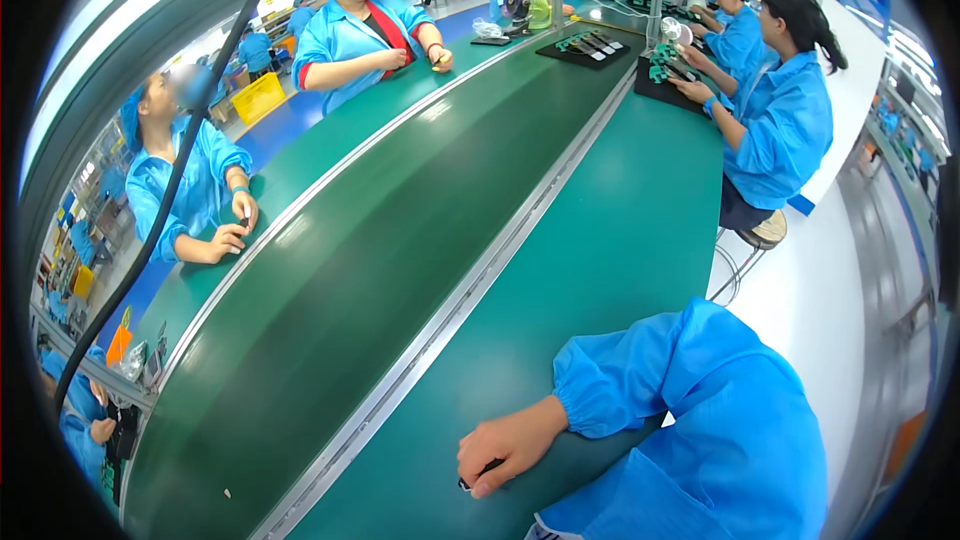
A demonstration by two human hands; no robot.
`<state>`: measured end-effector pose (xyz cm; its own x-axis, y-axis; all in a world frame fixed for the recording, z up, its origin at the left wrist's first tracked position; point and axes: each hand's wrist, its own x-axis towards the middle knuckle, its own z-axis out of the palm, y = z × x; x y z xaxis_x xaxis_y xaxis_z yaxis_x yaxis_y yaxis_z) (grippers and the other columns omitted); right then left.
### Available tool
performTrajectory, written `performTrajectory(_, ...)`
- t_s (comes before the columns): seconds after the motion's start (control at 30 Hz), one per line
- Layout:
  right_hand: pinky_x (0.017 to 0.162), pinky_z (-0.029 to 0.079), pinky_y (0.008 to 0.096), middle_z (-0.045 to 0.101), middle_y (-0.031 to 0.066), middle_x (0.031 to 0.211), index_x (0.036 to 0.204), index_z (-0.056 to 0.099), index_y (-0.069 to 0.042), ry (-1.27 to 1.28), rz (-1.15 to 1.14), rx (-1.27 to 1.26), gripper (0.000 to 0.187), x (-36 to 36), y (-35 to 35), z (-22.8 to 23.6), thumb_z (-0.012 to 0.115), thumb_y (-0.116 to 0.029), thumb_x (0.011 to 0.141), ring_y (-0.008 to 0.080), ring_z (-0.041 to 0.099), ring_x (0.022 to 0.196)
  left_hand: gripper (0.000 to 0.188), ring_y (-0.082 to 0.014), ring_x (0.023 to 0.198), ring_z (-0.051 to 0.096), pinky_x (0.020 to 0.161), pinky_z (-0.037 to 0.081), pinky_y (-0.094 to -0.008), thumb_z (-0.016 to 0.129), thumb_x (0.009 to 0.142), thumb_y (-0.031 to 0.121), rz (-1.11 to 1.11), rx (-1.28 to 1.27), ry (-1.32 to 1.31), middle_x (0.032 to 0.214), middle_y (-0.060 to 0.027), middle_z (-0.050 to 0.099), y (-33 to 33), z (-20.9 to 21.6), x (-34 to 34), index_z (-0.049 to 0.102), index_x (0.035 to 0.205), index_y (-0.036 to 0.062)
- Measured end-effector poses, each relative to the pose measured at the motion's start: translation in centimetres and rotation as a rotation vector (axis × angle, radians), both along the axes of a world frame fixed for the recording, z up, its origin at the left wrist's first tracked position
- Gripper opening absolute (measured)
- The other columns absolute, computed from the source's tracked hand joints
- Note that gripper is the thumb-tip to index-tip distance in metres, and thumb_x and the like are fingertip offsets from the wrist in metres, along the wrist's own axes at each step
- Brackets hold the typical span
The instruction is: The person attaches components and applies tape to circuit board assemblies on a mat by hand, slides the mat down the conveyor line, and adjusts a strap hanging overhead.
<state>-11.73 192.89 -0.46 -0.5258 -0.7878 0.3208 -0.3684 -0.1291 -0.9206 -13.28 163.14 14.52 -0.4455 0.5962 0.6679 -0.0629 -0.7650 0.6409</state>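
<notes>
My right hand (520,440) rests on the green tabletop (600,280), its fingers curled round a small black object (491,466). Only a dark bit shows between thumb and fingers, with a shiny end poking out by the fingertips, so its kind cannot be made out. A loose blue sleeve (610,380) covers that forearm down to the wrist. More blue cloth (700,475) fills the lower right, with a striped edge at the bottom. My left hand is out of the picture.
A dark green conveyor belt (400,230) with metal rails runs beside my table. Black trays (588,52) with green parts lie at its far end. Co-workers in blue sit along both sides. A black cable (180,165) hangs at the left; a stool (768,230) stands right.
</notes>
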Motion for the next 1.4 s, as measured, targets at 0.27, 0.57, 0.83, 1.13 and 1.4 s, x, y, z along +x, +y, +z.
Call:
performTrajectory(0.27,0.079,0.04,0.0346,0.055,0.0064,0.076,0.079,0.054,-0.005,0.02,-0.02,0.055,0.026,0.4,0.5,-0.1,0.05,-0.026,0.094,0.0216,0.053,0.074,0.038,-0.0225,0.077,0.055,0.067,0.04,-0.0359,0.065,0.081,0.044,-0.056,0.028,0.169,0.092,-0.0077,0.059,-0.3,1.2,-0.9,0.057,0.102,0.0139)
performTrajectory(0.57,0.059,0.042,0.0328,0.059,0.008,0.072,0.081,0.056,-0.002,0.092,-0.049,-0.026,0.034,0.2,0.2,-0.3,0.05,-0.032,0.094,0.0213,0.054,0.065,0.035,-0.0218,0.073,0.055,0.063,0.04,-0.0346,0.065,0.081,0.044,-0.106,0.036,0.327,0.087,-0.0068,0.06,-0.5,2.5,-1.6,0.058,0.099,0.0138)
performTrajectory(0.83,0.055,0.039,0.0276,0.052,0.0023,0.063,0.078,0.055,-0.002,-0.158,-0.057,-0.039,0.032,0.1,0.9,0.6,0.05,-0.029,0.094,0.0113,0.048,0.059,0.026,-0.0135,0.054,0.044,0.049,0.033,-0.0261,0.052,0.091,0.029,0.347,-0.518,-0.149,0.068,-0.0054,0.054,8.3,-1.8,2.0,0.057,0.09,0.0033)
performTrajectory(1.13,0.054,0.04,0.0295,0.051,0.0049,0.06,0.078,0.055,-0.004,-0.094,-0.373,-0.058,0.028,0.3,0.8,0.3,0.05,-0.027,0.094,0.0134,0.047,0.056,0.021,-0.0081,0.056,0.047,0.051,0.038,-0.0254,0.048,0.095,0.019,0.198,-1.02,0.243,0.066,-0.0014,0.056,12.5,-10.5,5.3,0.061,0.092,0.0032)
performTrajectory(1.4,0.064,0.045,0.0317,0.058,0.009,0.078,0.082,0.058,-0.001,-0.092,-0.296,-0.018,0.024,0.4,1.7,0.9,0.052,-0.022,0.093,0.0215,0.056,0.071,0.033,-0.005,0.046,0.04,0.044,0.029,-0.0199,0.046,0.097,0.023,0.258,-1.063,-0.302,0.055,0.002,0.048,12.4,-10.9,4.7,0.052,0.069,0.0055)
